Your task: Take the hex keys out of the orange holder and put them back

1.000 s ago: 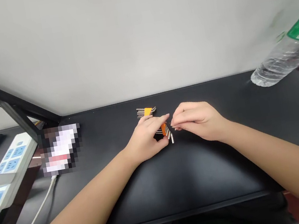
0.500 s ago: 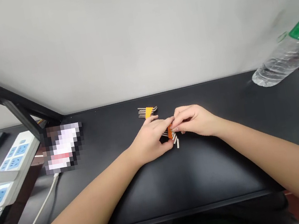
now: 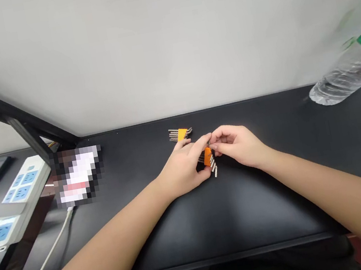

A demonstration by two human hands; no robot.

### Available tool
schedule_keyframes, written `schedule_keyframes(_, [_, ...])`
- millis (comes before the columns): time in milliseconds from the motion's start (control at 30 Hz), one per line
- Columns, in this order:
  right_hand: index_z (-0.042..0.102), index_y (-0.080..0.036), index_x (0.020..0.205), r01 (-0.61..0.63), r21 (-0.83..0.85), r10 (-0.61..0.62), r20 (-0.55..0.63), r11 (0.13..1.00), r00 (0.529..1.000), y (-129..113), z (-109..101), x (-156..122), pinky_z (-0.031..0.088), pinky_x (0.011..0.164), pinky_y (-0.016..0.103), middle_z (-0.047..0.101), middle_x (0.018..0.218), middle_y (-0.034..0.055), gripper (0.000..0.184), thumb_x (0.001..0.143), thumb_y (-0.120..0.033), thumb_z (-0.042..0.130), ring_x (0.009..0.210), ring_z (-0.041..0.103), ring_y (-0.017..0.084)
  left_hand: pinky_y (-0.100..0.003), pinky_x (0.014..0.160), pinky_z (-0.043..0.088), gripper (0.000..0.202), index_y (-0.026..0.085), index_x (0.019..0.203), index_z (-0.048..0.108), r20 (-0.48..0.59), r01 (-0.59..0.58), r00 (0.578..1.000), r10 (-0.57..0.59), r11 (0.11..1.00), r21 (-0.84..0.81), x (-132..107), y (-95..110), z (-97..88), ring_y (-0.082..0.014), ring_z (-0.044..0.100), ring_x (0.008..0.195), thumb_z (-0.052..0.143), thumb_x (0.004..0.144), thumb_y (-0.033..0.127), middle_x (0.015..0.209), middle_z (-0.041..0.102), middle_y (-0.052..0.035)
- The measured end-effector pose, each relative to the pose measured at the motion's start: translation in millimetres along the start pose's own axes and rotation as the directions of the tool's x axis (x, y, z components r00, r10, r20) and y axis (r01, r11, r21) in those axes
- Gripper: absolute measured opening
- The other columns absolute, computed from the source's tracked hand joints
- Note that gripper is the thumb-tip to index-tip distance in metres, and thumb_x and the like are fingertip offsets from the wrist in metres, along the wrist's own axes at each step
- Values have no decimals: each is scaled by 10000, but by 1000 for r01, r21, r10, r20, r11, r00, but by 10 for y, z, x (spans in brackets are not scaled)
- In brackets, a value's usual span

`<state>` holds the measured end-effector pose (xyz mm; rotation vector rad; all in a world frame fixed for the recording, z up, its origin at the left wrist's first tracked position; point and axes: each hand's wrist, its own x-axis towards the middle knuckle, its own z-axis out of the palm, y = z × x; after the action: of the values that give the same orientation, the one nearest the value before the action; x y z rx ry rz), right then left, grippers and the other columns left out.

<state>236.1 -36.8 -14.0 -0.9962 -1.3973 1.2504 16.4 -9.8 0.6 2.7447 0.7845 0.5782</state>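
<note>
- The left hand [image 3: 186, 165] rests on the black desk [image 3: 235, 209] near its middle, thumb and fingers clamped on an orange hex-key holder [image 3: 207, 156]; the grip is on the holder's left side, with the index finger laid over the top.
- The right hand [image 3: 238, 143] meets it from 3 o'clock, thumb and forefinger pinched together at the holder's upper end, apparently on one of the keys (the fingertips hide which key, so I cannot tell).
- The silver key ends [image 3: 214, 168] fan out of the holder toward 5 o'clock, just above the desk surface.
- Handling, as a judgement: the set looks small and light, the steel keys stiff and smooth, so likely slippery at the tips; the plastic holder is the broader, surer place to grip, while a single key is best taken near its bend, close to the holder.
- At 11 o'clock from the hands, near but apart, lies a second set in a yellow holder [image 3: 180, 133], keys pointing left.
- Farther out at 9 o'clock is a blurred-out object [image 3: 78, 176] with a white cable [image 3: 49, 260] running toward the desk's near edge, and beyond it white power strips [image 3: 19, 193].
- At 2 o'clock, well apart, a clear plastic bottle [image 3: 348, 77] with a green label stands by the wall.
</note>
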Motion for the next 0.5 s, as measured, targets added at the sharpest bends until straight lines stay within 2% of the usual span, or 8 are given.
schedule_keyframes(67, [703, -193, 890, 103, -172, -112, -43, 980, 993, 4, 9, -15, 589, 742, 318, 730, 880, 28, 56, 876, -241, 729, 780, 686, 159, -501, 1184, 421, 847, 249, 1607, 247, 15, -17, 1000, 17, 1000, 9, -2, 2, 5, -244, 705, 1163, 639, 859, 188, 1216, 762, -54])
schedule_keyframes(133, [706, -202, 889, 224, -329, -251, -41, 917, 967, 3, 22, -33, 567, 726, 308, 727, 903, 30, 27, 907, -202, 686, 798, 674, 160, -486, 1142, 455, 881, 246, 1622, 223, 15, -16, 1000, 16, 1000, 13, -7, -5, 12, -252, 701, 1169, 648, 852, 195, 1215, 759, -61])
schedule_keyframes(233, [710, -211, 926, 379, -451, -423, 3, 808, 906, -2, 41, -58, 552, 722, 305, 729, 927, 33, 97, 951, -154, 636, 811, 670, 159, -464, 1098, 489, 894, 252, 1626, 235, -5, 3, 1000, -3, 1000, 9, -17, -28, 20, -260, 699, 1172, 666, 844, 212, 1232, 748, -71])
schedule_keyframes(300, [711, -218, 974, 477, -515, -516, 78, 712, 853, 7, 45, -69, 562, 769, 327, 740, 960, 44, 145, 976, -127, 598, 861, 678, 172, -453, 1083, 502, 890, 260, 1627, 244, -22, 20, 1000, -19, 1000, 4, -22, -43, 21, -266, 694, 1187, 673, 848, 225, 1254, 742, -72])
schedule_keyframes(400, [702, -223, 1009, 610, -578, -602, 239, 542, 762, 45, 39, -69, 568, 830, 370, 751, 999, 65, 214, 993, -87, 537, 929, 663, 199, -451, 1086, 503, 892, 273, 1631, 234, -26, 31, 999, -32, 999, -12, -21, -49, 14, -263, 696, 1186, 678, 858, 246, 1277, 735, -65])
schedule_keyframes(467, [699, -224, 1027, 649, -578, -624, 283, 495, 728, 73, 32, -60, 573, 843, 388, 752, 1023, 72, 235, 996, -78, 517, 943, 654, 206, -448, 1080, 506, 879, 275, 1625, 244, -28, 39, 999, -40, 999, -16, -16, -40, 7, -258, 703, 1163, 681, 863, 259, 1265, 738, -59])
schedule_keyframes(500, [699, -225, 1052, 651, -577, -627, 283, 493, 726, 82, 28, -55, 577, 852, 395, 751, 1041, 75, 238, 1000, -82, 517, 952, 655, 208, -443, 1072, 511, 869, 272, 1621, 255, -34, 44, 998, -45, 999, -12, -13, -34, 3, -258, 704, 1155, 683, 865, 263, 1260, 739, -60])
